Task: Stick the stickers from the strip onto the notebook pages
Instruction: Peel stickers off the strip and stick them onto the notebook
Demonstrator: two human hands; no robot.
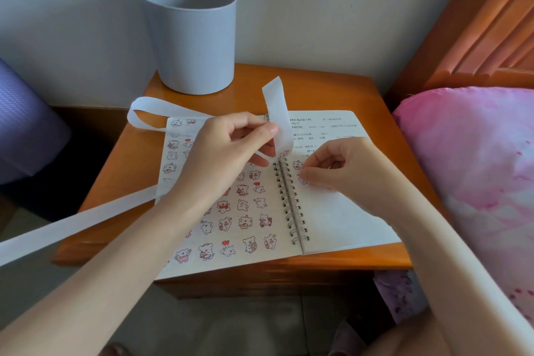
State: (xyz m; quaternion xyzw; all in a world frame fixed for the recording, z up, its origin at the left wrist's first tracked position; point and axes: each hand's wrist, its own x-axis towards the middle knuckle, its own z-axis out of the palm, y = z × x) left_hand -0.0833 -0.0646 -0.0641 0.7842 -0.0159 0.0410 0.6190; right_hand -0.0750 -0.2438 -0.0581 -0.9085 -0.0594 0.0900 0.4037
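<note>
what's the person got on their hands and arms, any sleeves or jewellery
Nothing worn that shows. The left hand and right hand have no gloves and no visible rings. Neither wrist has a watch or bracelet. The left arm and right arm are uncovered up to the frame edge, with no sleeve in view. The nails that show look short and unpainted.

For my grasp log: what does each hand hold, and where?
Left hand pinches the strip near its upturned end. Right hand touches a sticker on the page; a hold cannot be told.
</note>
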